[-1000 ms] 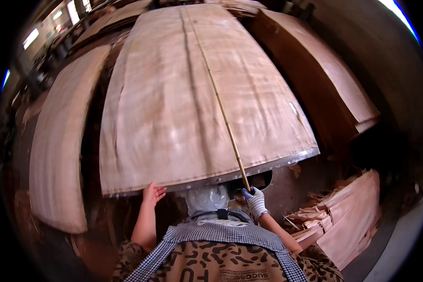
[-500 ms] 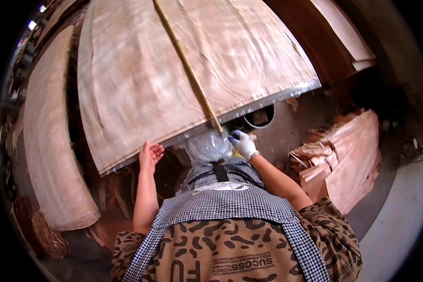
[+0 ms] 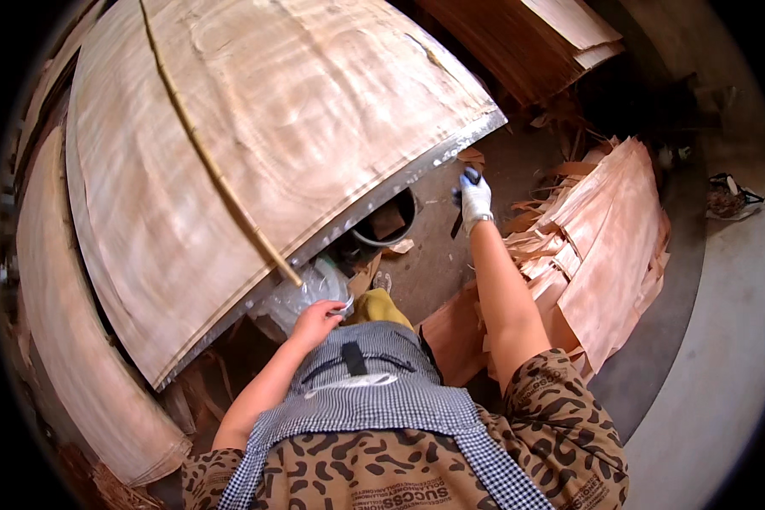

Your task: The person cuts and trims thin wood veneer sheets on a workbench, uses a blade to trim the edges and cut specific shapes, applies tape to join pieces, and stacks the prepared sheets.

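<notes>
Workshop floor (image 3: 433,263), dull grey-brown, shows beyond the near right corner of a broad table (image 3: 450,151), and a paler strip (image 3: 705,365) curves down its far right side. On that floor, to the right, slumps a bundle of torn wood veneer (image 3: 616,246), its ragged ends turned toward the table. Another veneer stack (image 3: 518,47) stands past the table's right edge, and a long, narrow stack (image 3: 68,306) runs beside its left edge. Just below the near edge sits a dark round bucket (image 3: 414,217) with a brown scrap (image 3: 388,223) inside; left of it, a crumpled clear plastic bag (image 3: 289,297) fills the gap between table and checked apron (image 3: 348,408).

One pale, rippled veneer sheet (image 3: 272,127) covers the surface nearly to its near edge, where a grey, white-flecked border stays bare. Lengthwise over the sheet, left of its middle, lies a bamboo stick (image 3: 217,183); its near end juts past the near edge, above the bag.

Bare, the left hand (image 3: 317,323) is beside the bag, near the stick's end but apart from it, its fingers half curled; whether they grip anything I cannot tell. Off the near right corner, the right hand (image 3: 476,201), in a white glove with bluish fingertips, is closed around a dark tool (image 3: 473,175) whose kind is unclear.
</notes>
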The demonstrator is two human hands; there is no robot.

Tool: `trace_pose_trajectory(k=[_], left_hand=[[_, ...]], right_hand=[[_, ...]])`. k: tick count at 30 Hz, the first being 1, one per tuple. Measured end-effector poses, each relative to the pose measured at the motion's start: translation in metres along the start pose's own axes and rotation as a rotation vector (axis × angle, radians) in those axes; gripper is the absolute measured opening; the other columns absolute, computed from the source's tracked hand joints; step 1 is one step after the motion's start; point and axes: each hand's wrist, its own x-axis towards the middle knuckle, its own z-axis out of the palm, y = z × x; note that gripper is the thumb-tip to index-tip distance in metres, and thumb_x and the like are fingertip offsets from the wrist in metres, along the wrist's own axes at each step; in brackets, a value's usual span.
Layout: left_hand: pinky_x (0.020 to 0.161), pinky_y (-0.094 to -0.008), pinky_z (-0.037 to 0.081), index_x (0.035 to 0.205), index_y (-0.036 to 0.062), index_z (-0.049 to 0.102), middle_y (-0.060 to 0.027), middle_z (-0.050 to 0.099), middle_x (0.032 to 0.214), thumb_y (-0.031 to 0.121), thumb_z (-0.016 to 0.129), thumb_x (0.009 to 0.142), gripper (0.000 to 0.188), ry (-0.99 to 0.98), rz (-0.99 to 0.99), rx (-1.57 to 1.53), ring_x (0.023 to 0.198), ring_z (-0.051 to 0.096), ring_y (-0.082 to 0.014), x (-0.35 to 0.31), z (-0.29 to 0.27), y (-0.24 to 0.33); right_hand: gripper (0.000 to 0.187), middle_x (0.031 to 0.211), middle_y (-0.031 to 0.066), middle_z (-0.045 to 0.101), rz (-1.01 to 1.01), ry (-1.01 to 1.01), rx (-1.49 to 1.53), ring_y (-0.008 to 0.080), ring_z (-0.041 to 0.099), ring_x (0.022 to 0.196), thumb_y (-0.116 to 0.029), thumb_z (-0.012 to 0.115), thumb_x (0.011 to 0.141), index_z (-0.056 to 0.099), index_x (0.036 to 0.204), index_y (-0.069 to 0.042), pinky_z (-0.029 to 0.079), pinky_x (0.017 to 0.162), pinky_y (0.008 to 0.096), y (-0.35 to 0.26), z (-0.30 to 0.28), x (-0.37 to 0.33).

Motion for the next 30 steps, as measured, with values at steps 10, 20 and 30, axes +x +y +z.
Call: trace_pose_trajectory(k=[10,20,30], left_hand=[[0.102,-0.0449,0.025,0.134,-0.0006,0.024,-0.0199,0.029,0.137,0.037,0.051,0.083,0.069,0.126,0.023,0.742,0.125,0.03,-0.0352,0.201,0.06,0.042],[0.098,-0.0306,0.026,0.125,-0.0032,0.037,-0.0126,0.039,0.125,0.035,0.049,0.086,0.056,-0.218,-0.186,-0.232,0.117,0.035,-0.0197,0.26,0.068,0.05],[0.068,-0.0351,0.048,0.118,0.0016,0.051,-0.0162,0.063,0.086,0.017,0.057,0.08,0.042,0.315,-0.145,0.716,0.077,0.061,-0.0276,0.195,0.045,0.065]], right_hand=[[0.011,0.059,0.0043,0.058,-0.125,-0.481,-0.626,0.0119,0.052,0.047,-0.016,0.065,0.073,0.063,0.074,-0.005,0.042,0.042,0.0279,-0.04,0.01,0.082],[0.016,0.057,0.0044,0.06,0.002,-0.793,-0.185,0.0114,0.053,0.048,-0.018,0.071,0.069,0.063,0.067,-0.004,0.046,0.045,0.0292,-0.02,-0.035,0.006],[0.033,0.095,0.0171,0.063,-0.019,-0.471,-0.856,0.0292,0.061,0.09,-0.024,0.062,0.07,0.063,0.095,-0.003,0.048,0.079,0.037,0.082,0.045,0.022]])
